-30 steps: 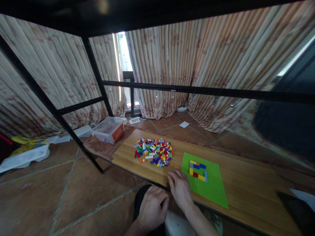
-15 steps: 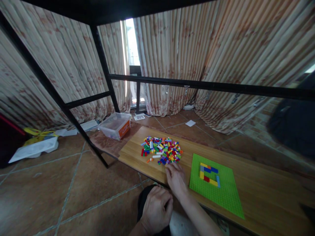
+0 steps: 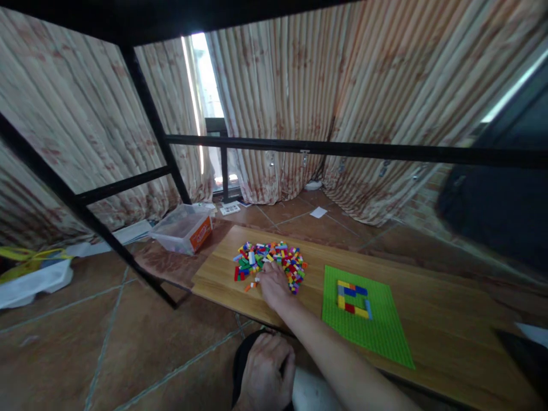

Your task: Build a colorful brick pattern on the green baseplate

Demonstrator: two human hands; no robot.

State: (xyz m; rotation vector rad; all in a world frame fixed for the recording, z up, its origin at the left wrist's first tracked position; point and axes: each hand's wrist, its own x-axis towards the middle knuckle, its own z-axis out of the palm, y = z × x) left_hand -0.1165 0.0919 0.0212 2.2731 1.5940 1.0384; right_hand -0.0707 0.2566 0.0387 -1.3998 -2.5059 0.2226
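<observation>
A loose pile of small coloured toy bricks [image 3: 293,260] lies on the wooden tabletop. My right hand [image 3: 274,282] reaches into its near side, fingers bent down and drawn together among the bricks; whatever is at the fingertips is hidden. My left hand [image 3: 268,368] rests on my knee in a loose fist with nothing visible in it. To the right of the pile lies a green baseplate [image 3: 372,334]. On it, a ring of yellow, blue, red, orange and grey bricks [image 3: 363,313] surrounds an open green middle.
A clear plastic box [image 3: 182,228] with an orange label stands past the table's left end. Black metal bars [image 3: 265,142] cross above and behind the wooden table [image 3: 428,308]. Patterned curtains [image 3: 282,85] hang beyond. White paper [image 3: 318,212] lies on the tiled floor.
My right hand has moved forward and left, from the pile's near edge into the bricks. My left hand stays on the knee. The view has turned slightly right.
</observation>
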